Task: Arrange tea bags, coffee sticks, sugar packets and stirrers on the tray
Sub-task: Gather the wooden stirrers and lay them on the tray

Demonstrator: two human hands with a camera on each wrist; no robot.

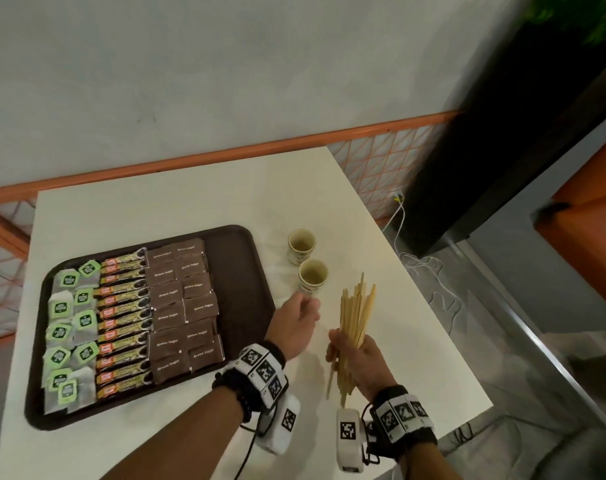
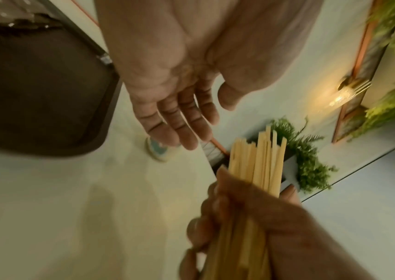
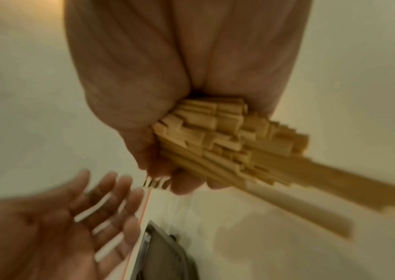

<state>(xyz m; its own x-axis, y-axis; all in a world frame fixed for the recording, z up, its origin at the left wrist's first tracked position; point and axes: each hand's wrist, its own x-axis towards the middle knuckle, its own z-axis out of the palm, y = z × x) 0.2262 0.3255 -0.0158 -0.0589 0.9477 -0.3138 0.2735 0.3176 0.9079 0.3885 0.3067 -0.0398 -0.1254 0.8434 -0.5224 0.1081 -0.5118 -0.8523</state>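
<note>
The right hand [image 1: 358, 358] has its fingers wrapped around a bundle of wooden stirrers [image 1: 355, 313], held off the table [image 1: 176, 209]. The left hand [image 1: 294, 323] is empty, fingers loose and straight, which only its wrist cam shows. The tray [image 1: 240, 271] sits just left of it, with a bare strip beside the sugar packets [image 1: 183, 306]. Two paper cups [image 1: 306, 261] stand just past the hands.

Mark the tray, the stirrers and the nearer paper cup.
tray [image 1: 239, 271]: head view, bare strip along its right side.
stirrers [image 1: 355, 308]: head view, middle of the bundle above the right hand.
nearer paper cup [image 1: 313, 273]: head view, inside its mouth.
</note>
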